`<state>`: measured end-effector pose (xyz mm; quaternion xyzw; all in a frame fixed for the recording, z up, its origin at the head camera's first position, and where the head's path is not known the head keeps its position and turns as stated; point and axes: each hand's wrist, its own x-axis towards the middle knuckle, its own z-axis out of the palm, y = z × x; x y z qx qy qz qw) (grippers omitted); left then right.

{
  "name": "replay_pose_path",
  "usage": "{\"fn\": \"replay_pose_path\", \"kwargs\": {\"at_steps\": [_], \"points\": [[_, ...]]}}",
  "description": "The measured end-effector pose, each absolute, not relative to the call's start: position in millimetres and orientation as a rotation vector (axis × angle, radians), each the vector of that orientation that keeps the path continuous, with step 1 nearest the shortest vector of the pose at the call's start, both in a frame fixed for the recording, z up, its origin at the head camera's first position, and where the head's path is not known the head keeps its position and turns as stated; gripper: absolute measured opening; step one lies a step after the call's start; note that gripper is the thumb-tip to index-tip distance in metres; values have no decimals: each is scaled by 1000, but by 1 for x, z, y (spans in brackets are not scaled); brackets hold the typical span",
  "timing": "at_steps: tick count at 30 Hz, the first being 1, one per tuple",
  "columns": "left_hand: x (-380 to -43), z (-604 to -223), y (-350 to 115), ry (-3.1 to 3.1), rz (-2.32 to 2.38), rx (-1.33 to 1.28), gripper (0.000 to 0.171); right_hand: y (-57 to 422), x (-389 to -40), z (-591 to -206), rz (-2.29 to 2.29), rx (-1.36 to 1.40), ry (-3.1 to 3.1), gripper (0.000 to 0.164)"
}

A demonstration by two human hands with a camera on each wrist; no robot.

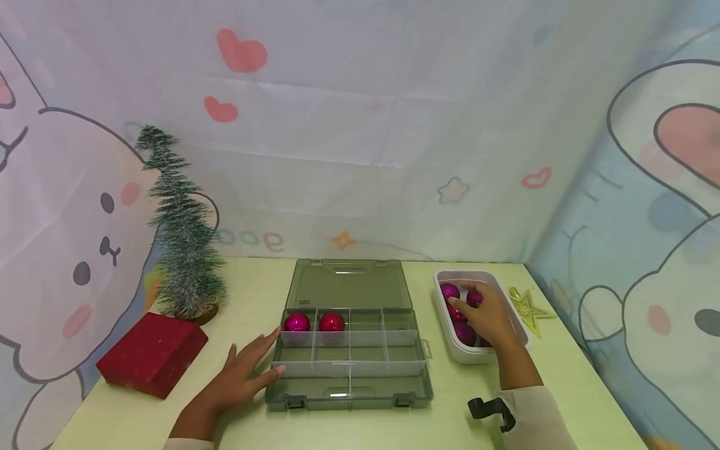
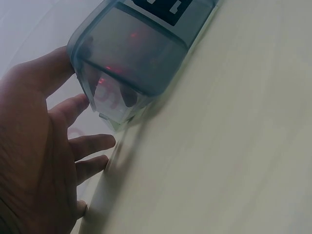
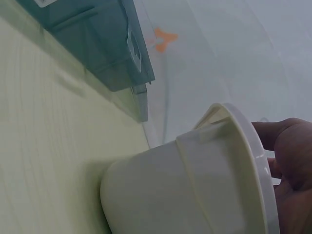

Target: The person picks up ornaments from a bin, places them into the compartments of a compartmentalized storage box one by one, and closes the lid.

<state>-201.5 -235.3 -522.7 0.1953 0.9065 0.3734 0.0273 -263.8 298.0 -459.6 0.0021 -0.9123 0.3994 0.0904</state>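
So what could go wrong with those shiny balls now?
If the right hand, reaching into the white tub, lifts a round ball, it might slip and roll away. The left hand touches the divided box, so a bump could jiggle its two balls. The gold star lies beside the tub and might get knocked.

Pale table (image 1: 253, 289): tree (image 1: 182, 231), red box (image 1: 152, 355), divided case (image 1: 367, 351), white tub (image 1: 472, 356), gold star (image 1: 529, 310), probably flat.

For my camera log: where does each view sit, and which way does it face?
Head: worn on the head, facing forward and down over the divided case; left grip and right grip show.
Left wrist: on that wrist, facing the case's side; left grip shows.
Right wrist: on that wrist, facing the white tub; right grip partly shows.
Wrist views share the case.
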Motion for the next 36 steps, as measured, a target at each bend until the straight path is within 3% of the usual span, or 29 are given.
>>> {"fn": "replay_pose_path", "kwargs": {"at_steps": [23, 32, 36], "points": [[-200, -526, -237, 2829, 1136, 621, 80, 305, -269, -465, 954, -20, -2836, 63], [-201, -522, -237, 2834, 1130, 628, 80, 308, -272, -466, 915, 70, -2786, 50], [-199, -522, -237, 2838, 1123, 615, 81, 306, -272, -469, 898, 42, -2825, 52]]}}
